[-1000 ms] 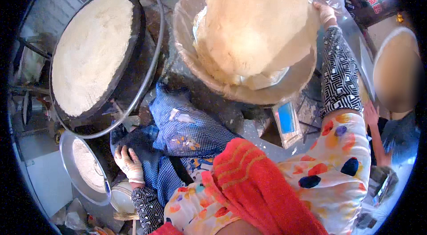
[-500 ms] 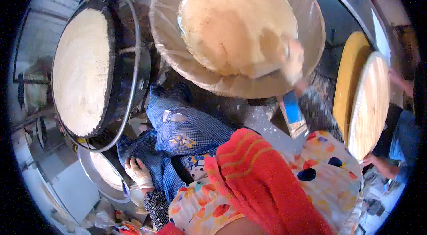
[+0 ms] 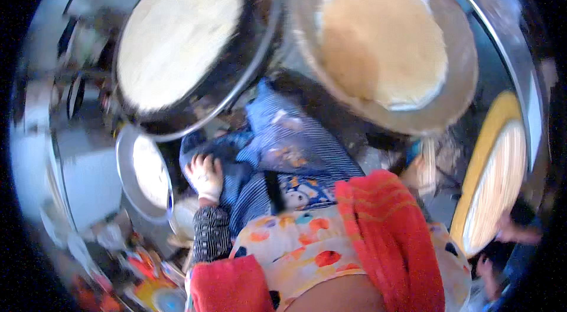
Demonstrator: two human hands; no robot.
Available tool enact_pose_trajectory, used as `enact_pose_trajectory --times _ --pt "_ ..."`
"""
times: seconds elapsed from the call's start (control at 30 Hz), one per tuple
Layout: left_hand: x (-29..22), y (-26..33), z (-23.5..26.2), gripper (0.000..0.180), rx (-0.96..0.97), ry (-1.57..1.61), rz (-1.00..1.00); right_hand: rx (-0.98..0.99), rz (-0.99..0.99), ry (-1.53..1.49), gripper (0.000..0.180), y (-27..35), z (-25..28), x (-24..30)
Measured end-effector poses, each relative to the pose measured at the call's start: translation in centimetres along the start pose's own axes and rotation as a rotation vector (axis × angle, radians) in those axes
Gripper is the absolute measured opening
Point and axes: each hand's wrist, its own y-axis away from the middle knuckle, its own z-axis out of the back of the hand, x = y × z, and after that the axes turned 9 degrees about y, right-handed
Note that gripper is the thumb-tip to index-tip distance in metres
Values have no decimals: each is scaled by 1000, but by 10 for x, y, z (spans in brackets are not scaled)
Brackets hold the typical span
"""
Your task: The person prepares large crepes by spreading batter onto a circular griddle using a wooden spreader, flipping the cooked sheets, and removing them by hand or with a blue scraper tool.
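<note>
While flatbread (image 3: 393, 40) lies apart, the left hand (image 3: 205, 178) touches trousers (image 3: 310, 141).

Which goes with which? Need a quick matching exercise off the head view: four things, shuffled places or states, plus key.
Column 1
1. left hand
2. red towel
3. tan round sheet
4. metal bowl

Column 2
A. draped over the floral garment
B. holding something white
C. resting on blue patterned cloth
D. inside a wide round tub

Pairs: 1-C, 2-A, 3-D, 4-B
</note>
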Motion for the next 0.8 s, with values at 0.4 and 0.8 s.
enact_pose_trajectory --times 0.4,0.8 --pt "14 40 -2 29 -135 244 161 138 860 -1189 28 8 296 295" --pt "145 31 103 33 -370 394 324 -830 1375 -516 29 14 340 521"
